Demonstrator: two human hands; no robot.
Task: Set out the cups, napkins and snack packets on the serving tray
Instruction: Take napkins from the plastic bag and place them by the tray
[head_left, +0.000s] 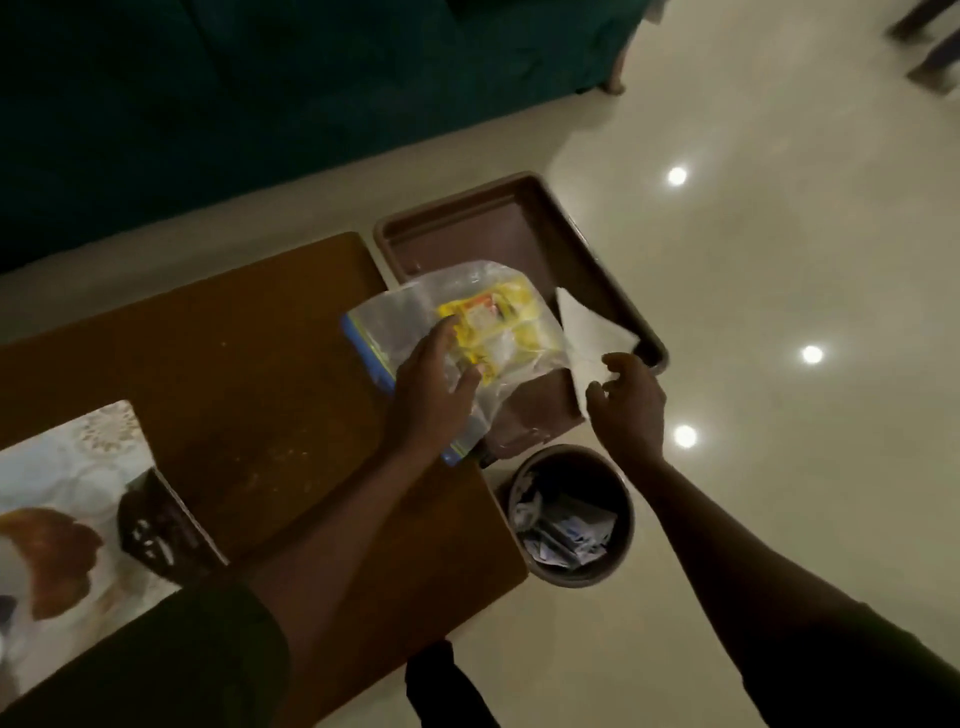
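Note:
A brown serving tray (467, 228) sits past the right end of the wooden table (234, 364). A clear zip bag (395, 317) with yellow snack packets (498, 322) inside lies across the tray's left rim and the table edge. My left hand (431, 384) rests flat on the bag, its fingers spread over the plastic. A white napkin (587, 332) lies on the right side of the tray. My right hand (628, 400) hovers at the napkin's near corner, fingers apart, holding nothing. No cups are in view.
A round waste bin (571, 514) with crumpled paper stands on the floor by the table's right corner. A patterned mat (67, 467) and a dark object (156, 525) lie at the table's left. A dark sofa (260, 104) runs along the back.

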